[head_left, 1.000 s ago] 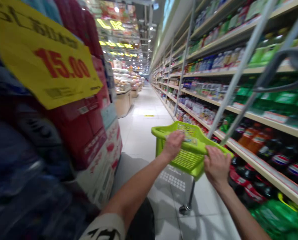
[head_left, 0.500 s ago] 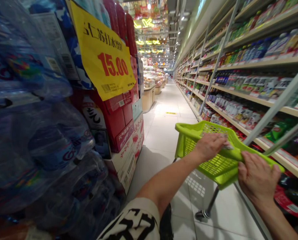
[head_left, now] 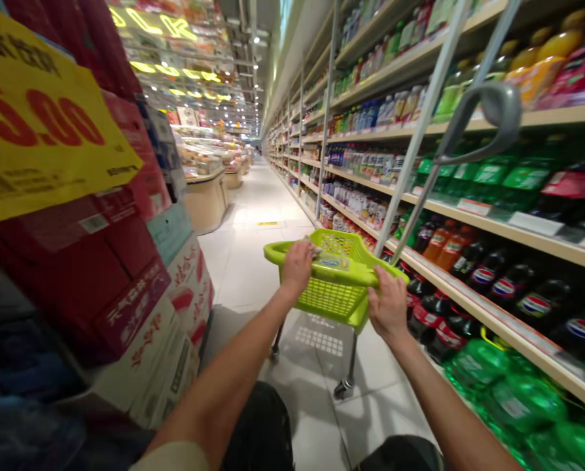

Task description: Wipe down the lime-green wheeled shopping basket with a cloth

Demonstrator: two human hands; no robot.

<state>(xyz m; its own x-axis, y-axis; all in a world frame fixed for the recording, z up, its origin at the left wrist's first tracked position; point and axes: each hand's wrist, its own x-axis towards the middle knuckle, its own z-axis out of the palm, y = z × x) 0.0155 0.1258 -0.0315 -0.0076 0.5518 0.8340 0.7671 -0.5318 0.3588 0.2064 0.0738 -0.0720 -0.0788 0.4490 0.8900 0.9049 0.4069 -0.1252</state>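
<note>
A lime-green wheeled shopping basket (head_left: pixel 332 304) stands on the floor just ahead of me, on dark legs with casters. My left hand (head_left: pixel 297 267) is closed over its near rim, left of the middle. A small pale, crumpled-looking thing shows at those fingertips; I cannot make out what it is. Farther right on the same rim, my right hand (head_left: pixel 388 304) grips near the corner, thumb on the near side. From the basket's right side a metal pole slants up to a grey loop handle (head_left: pixel 508 118), which neither hand touches.
Shelves of bottled drinks (head_left: pixel 498 275) line the right side, with green bottle packs (head_left: pixel 508 392) low down. On the left are stacked drink cartons (head_left: pixel 140 327) and a yellow price sign (head_left: pixel 42 124). A tiled aisle (head_left: pixel 258 190) runs ahead past wooden display counters (head_left: pixel 204 203).
The view has moved forward and turned right. The basket now sits nearer the middle of the view, and its grey handle has come into sight. Both hands stay on the rim.
</note>
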